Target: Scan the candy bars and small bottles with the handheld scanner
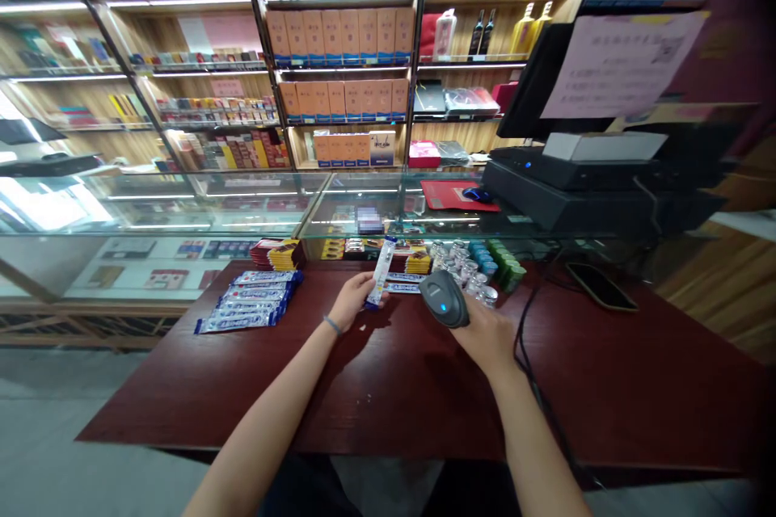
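Note:
Between the fingers of my left hand (352, 300) is a slim blue-and-white snack packet (383, 268), held upright and tilted a little above the table. My right hand (490, 333) is wrapped round a dark grey barcode scanner (444, 299) with a small blue light on it. The scanner's head points toward the packet, a short gap away. Behind and between them, a couple of similar packets (405, 283) lie flat on the table. More of these packets form an overlapping row (250, 303) at the left.
On the red-brown table (376, 396) stand yellow-and-brown boxes (276, 254), small silver-topped containers (464, 268) and green ones (508, 262). A phone (600, 286) and a black cable (526, 339) lie at right. Behind are a glass counter (339, 202) and a monitor (537, 81).

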A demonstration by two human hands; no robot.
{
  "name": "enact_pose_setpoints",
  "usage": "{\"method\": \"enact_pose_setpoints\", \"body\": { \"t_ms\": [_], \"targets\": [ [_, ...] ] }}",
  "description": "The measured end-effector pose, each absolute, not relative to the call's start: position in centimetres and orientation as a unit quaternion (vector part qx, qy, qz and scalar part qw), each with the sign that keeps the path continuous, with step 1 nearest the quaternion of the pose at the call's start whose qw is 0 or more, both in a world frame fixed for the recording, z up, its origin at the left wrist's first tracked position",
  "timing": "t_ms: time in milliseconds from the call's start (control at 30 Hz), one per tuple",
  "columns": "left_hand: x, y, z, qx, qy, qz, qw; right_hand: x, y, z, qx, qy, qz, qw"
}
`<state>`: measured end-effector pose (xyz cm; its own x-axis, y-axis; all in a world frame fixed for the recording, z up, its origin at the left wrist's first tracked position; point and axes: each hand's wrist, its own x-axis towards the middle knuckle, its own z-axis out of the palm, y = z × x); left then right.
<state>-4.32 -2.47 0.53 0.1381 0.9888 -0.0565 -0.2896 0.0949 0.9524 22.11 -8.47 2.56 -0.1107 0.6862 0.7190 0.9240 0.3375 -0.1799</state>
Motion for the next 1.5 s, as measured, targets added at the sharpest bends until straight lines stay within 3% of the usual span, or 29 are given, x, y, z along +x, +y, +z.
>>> {"method": "enact_pose_setpoints", "body": {
  "t_ms": [200, 467, 1000, 1100, 1267, 1500],
  "targets": [
    [-7.1, -3.6, -0.9, 0.412, 0.423, 0.541, 0.598, 20.8, -8.8, 2.3, -0.518, -0.796, -0.075, 0.303],
    [-7.1, -3.8, -0.8, 0.44, 0.439, 0.532, 0.575, 19.5, -9.1, 2.2, -0.544, -0.8, -0.071, 0.241],
    [-7.6, -3.3, -0.2, 0.452, 0.444, 0.551, 0.543, 18.7, -9.1, 1.8, -0.549, -0.793, -0.037, 0.262],
    [-8.7, -3.0, 1.6, 0.493, 0.475, 0.561, 0.466, 18.2, -8.9, 1.4, -0.541, -0.802, -0.021, 0.254],
    [-13.2, -3.8, 4.2, 0.597, 0.553, 0.527, 0.248, 17.3, -8.8, 1.1, -0.521, -0.818, -0.01, 0.243],
    [-23.8, -8.1, 4.5, 0.722, 0.608, 0.332, -0.013, 16.2, -9.1, 1.4, -0.48, -0.842, -0.012, 0.248]
  ]
}}
